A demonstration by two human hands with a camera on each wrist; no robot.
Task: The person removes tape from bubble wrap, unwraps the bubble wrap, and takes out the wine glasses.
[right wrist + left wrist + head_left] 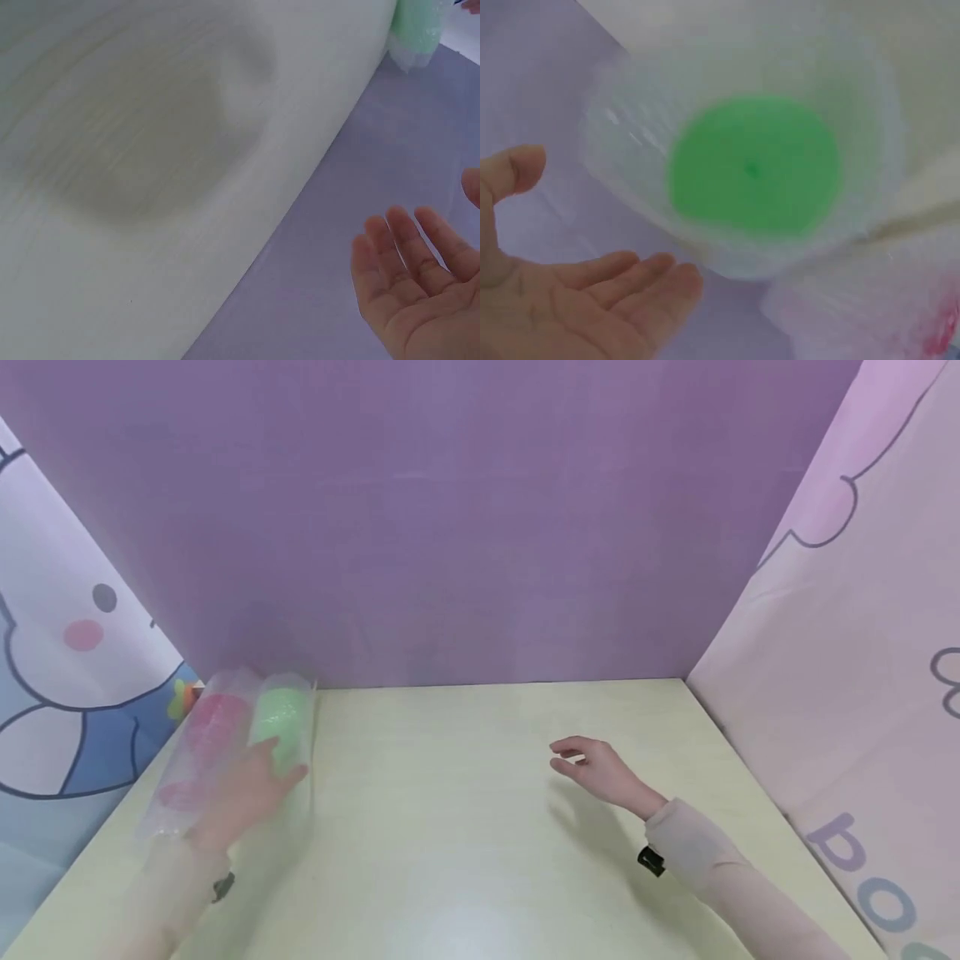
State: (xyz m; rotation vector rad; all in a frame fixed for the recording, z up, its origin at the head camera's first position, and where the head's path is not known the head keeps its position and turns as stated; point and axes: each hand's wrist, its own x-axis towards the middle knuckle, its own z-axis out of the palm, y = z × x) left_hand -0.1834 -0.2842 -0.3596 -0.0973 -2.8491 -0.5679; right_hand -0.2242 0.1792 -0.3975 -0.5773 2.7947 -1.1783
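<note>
A: Mounted where for head view?
B: Above, facing forward and down over the counter (450,827).
A: And for wrists?
B: Close on left hand (577,304) and right hand (424,292); sharing green roll (757,180), near in left, far in right.

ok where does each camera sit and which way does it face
Head: on the head, facing forward and down at the pale wood-grained table; left hand and right hand show.
Left wrist: at that wrist, facing a green cylinder in clear plastic wrapping; left hand shows.
Right wrist: at that wrist, facing table and purple wall; right hand shows.
All three share the cylinder.
</note>
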